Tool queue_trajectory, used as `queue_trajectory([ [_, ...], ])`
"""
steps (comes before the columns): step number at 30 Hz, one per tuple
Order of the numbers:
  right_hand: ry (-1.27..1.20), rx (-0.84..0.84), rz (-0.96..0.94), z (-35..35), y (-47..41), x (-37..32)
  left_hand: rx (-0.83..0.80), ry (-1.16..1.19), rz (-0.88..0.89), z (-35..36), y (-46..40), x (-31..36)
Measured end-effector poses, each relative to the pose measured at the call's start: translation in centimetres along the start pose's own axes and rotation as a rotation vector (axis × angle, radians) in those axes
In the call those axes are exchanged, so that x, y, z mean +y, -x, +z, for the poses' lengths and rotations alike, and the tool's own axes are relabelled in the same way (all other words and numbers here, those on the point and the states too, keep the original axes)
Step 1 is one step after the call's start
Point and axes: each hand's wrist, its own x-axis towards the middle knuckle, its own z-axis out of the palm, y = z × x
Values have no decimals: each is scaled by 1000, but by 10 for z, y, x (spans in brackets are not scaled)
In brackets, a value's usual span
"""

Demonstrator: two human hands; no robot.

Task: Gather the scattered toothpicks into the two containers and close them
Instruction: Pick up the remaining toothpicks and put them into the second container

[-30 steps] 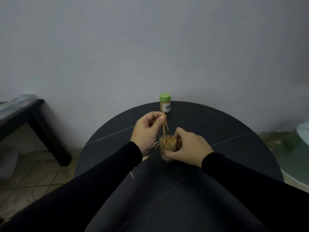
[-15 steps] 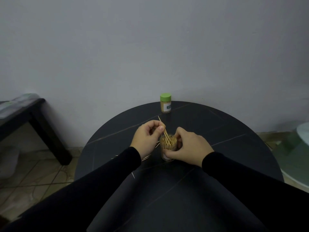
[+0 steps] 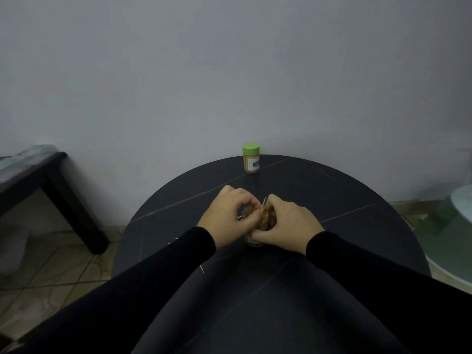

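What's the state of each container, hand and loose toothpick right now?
Far container: upright, green lid on, closed.
Near container: upright, open, toothpicks inside, mostly hidden by both hands.
Left hand: fingers curled at the near container's mouth, pinching toothpicks.
Right hand: grip around the near container.
Loose toothpick: lying on the black table.

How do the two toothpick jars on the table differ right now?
The far jar wears its green lid; the near jar has none on and toothpicks poke out of its mouth. The far jar stands alone and untouched near the table's back edge; the near jar is gripped by the right hand, with the left hand pinching toothpicks at its mouth. Both stand upright and hold toothpicks.
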Motion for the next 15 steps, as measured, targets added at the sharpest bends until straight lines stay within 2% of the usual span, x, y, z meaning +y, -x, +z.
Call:
queue_trajectory([
  [5, -15, 23, 5, 1, 1, 0, 48, 2, 67, -6, -1, -2],
  [9, -29, 25, -20, 1, 1, 0, -54, -389, 367, -14, -1, -4],
  [10, -28, 27, -26, 1, 1, 0, -64, -454, 397, -15, -1, -7],
  [15, -14, 6, -19, 0, 1, 1, -102, -366, 347, -19, 4, -25],
])
